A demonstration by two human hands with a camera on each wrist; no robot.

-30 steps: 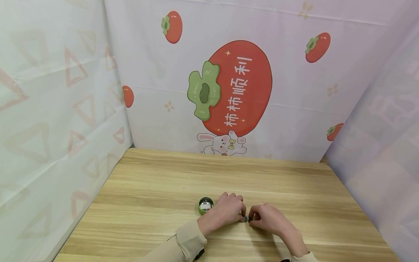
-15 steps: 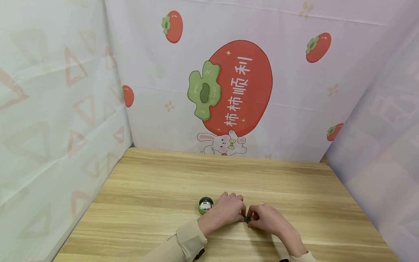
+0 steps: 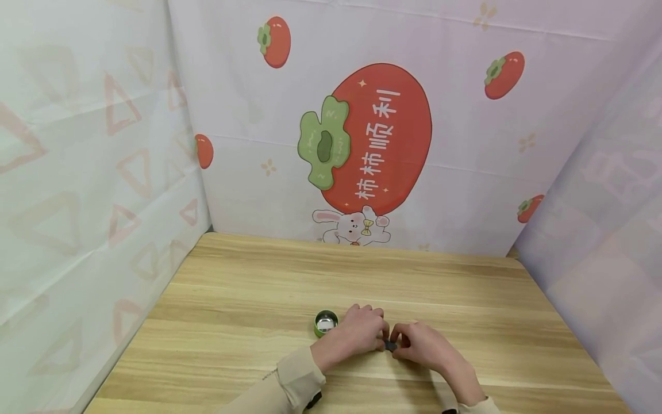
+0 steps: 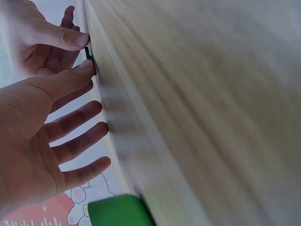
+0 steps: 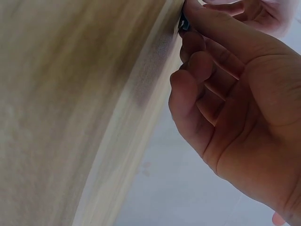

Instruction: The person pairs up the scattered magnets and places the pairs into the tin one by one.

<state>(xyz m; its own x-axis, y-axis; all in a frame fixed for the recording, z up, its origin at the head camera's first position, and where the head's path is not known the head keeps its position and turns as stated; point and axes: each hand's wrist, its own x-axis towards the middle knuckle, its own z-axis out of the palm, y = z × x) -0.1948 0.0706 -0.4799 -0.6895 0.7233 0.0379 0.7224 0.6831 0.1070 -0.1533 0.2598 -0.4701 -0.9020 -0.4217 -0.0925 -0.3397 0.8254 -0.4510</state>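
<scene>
Just above the wooden table, the fingertips of both hands meet at a small, flat, dark blue-grey piece (image 3: 390, 346). My left hand (image 3: 357, 330) pinches its left side between thumb and forefinger, the other fingers spread loosely. From the right, my right hand (image 3: 425, 345) pinches the other side, its remaining fingers curled in. In the left wrist view the dark piece (image 4: 90, 55) shows as a thin strip between the thumbs. A blue-black bit with a pale mark, part of this small piece (image 5: 184, 22), shows in the right wrist view; fingers cover most of it.
A round green tin (image 3: 316, 332) with a shiny inside stands uncovered on the table (image 3: 248, 299), just left of my left hand. Printed cloth (image 3: 238, 195) hangs behind the table, with more cloth at both sides.
One second ago two small pieces, a rounder blue-grey one on the left and a dark one on the right, were slightly apart. The right hand moved left, and they now meet.
</scene>
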